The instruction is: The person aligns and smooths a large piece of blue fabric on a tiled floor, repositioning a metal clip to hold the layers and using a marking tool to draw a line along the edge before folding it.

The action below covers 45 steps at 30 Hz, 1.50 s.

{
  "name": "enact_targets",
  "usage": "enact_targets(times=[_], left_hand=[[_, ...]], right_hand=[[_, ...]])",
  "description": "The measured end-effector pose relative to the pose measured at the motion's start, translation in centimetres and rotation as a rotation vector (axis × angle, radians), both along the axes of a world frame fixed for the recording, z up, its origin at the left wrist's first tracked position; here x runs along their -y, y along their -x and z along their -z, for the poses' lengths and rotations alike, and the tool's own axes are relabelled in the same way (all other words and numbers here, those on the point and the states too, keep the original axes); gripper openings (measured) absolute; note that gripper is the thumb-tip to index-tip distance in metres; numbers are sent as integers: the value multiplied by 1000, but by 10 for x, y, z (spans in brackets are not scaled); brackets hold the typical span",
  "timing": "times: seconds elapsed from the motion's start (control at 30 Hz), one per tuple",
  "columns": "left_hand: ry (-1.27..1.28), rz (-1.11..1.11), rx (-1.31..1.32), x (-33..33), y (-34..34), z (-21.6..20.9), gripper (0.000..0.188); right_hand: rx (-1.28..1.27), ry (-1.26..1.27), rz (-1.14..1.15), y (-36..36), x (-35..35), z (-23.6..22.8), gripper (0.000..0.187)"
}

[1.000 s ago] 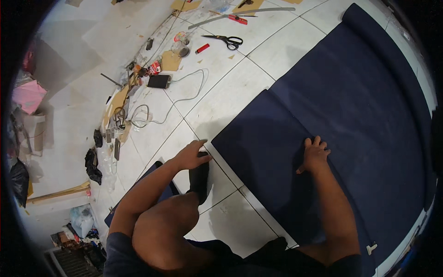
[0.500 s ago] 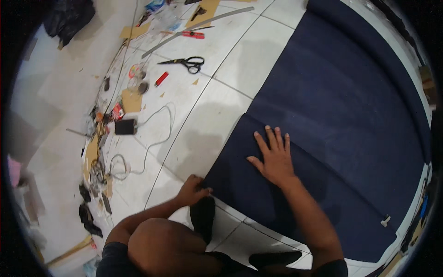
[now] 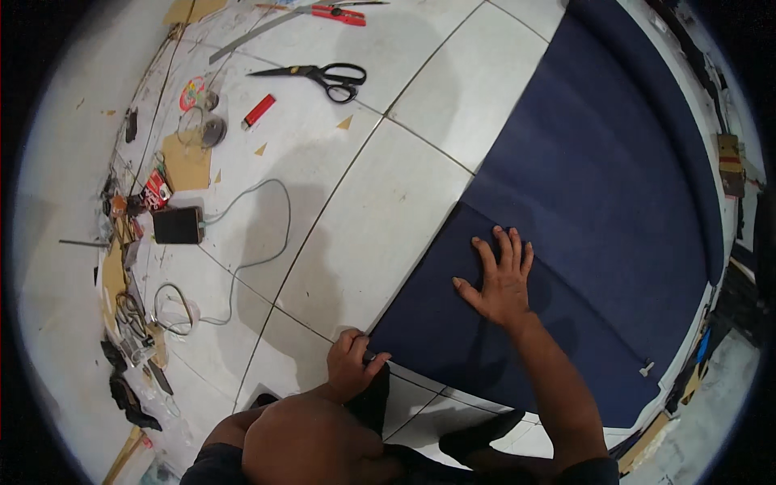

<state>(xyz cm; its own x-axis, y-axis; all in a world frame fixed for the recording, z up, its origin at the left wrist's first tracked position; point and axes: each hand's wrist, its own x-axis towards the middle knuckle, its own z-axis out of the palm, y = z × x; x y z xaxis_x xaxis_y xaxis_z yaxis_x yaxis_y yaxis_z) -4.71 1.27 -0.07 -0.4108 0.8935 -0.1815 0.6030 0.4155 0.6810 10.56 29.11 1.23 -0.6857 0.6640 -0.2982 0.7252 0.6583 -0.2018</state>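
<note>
Scissors (image 3: 319, 78) left of fabric (image 3: 598, 186) (on floor (image 3: 388, 210))

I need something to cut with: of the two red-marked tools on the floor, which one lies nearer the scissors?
The small red lighter-like piece, just left of the scissors. The red-handled tool lies farther up, at the frame's top edge.

Right hand (image 3: 503, 279) flat on navy fabric (image 3: 590, 202); left hand (image 3: 350, 365) pinches fabric's near corner; scissors (image 3: 323, 77) well beyond fabric.

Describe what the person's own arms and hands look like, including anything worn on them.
Both forearms are bare, with no sleeves showing on them. The left hand and right hand wear no gloves, and no rings, watch or bands are visible. Dark clothing shows only at the lower edge.
</note>
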Motion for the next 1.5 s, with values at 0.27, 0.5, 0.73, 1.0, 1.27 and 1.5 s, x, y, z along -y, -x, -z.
enact_targets(times=[0.27,0.5,0.73,1.0,1.27,1.5], left_hand=[[45,53,29,-27,19,-25,49],[219,-53,407,-46,23,-21,40],[64,-23,440,-41,30,-21,38],[240,-96,601,-60,25,-22,42],[-226,-79,310,-58,0,-12,38],[-133,191,-13,-56,-4,-20,31]], right_hand=[[-34,-34,-10,0,7,3,76],[-125,-102,6,5,26,-21,69],[-582,-40,328,7,113,-37,52],[-593,185,429,15,134,-35,42],[-532,248,440,24,121,-39,35],[-430,388,683,49,123,-42,44]])
